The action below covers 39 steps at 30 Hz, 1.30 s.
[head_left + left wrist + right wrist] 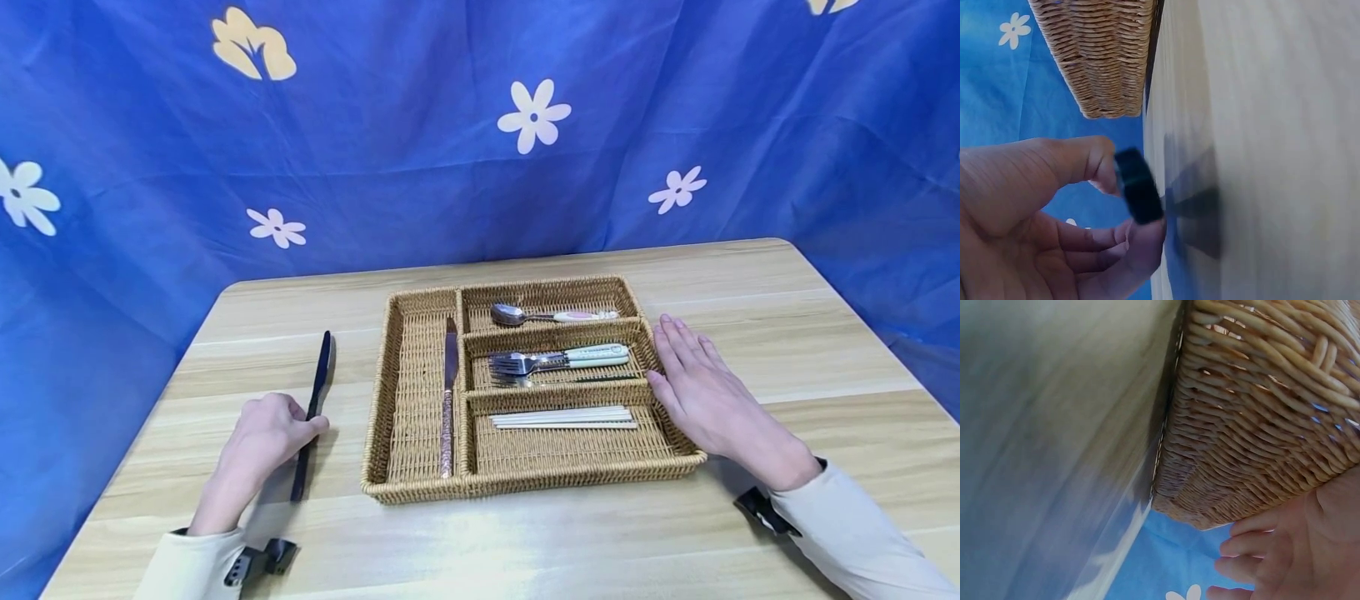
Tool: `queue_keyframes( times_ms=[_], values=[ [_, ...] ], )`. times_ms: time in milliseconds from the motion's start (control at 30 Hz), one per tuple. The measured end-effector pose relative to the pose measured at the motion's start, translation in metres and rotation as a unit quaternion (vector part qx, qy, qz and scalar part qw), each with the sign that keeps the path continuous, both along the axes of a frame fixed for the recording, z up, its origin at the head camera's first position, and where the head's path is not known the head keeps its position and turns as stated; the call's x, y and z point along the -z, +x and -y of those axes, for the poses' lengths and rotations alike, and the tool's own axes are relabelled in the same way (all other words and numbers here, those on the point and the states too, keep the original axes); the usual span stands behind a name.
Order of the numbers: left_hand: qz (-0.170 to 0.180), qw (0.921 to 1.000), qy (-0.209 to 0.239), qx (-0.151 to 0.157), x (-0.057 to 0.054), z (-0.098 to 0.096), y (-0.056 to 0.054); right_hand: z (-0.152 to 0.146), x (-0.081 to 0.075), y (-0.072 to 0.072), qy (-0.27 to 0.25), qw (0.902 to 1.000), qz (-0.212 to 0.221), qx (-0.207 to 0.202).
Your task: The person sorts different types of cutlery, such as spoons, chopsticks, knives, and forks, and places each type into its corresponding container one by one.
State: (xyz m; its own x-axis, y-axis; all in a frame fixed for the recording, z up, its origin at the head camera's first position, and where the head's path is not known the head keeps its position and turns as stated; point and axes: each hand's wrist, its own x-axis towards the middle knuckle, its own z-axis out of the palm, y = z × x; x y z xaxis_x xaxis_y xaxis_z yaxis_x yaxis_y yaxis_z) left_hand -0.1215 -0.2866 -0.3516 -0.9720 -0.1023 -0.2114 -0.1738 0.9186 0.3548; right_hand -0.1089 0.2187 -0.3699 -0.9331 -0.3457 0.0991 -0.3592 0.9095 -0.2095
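My left hand (262, 437) pinches a black table knife (321, 371) by its handle, left of the wicker tray. In the left wrist view the dark handle end (1138, 185) sits between thumb and fingers, close over the table. My right hand (701, 387) lies with straight fingers against the right side of the wicker cutlery tray (570, 481). In the left compartment lies a knife with a patterned handle (447, 425). A spoon (510, 315) lies in the top right compartment, forks (517, 364) with pale green handles in the middle one, and white chopsticks (562, 418) in the lower one.
The wooden table (570, 542) has rounded back corners. Behind it hangs a blue cloth (405, 142) with white and cream flowers. Each sleeve cuff carries a black wrist camera strap, one by the left cuff (258, 560).
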Motion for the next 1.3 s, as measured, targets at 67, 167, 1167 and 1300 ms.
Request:
queue_keyframes(
  times_ms=[67, 167, 1167, 1300],
  values=[
    [-0.014, 0.9999, 0.001, 0.003, 0.000, 0.001, -0.001, 0.000, 0.000, 0.000, 0.000, 1.0000, 0.000, 0.000],
    [-0.027, 0.9996, 0.000, 0.002, 0.000, 0.003, -0.002, 0.000, 0.000, 0.000, 0.000, 1.0000, 0.001, 0.002],
    [-0.088, 0.9951, -0.011, 0.044, -0.037, -0.028, 0.005, 0.000, 0.000, 0.000, 0.008, 0.9999, -0.010, -0.002],
    [-0.097, 0.9936, -0.011, 0.058, -0.049, -0.042, 0.007, 0.001, 0.000, 0.001, 0.010, 0.9999, -0.007, 0.000]
  ],
)
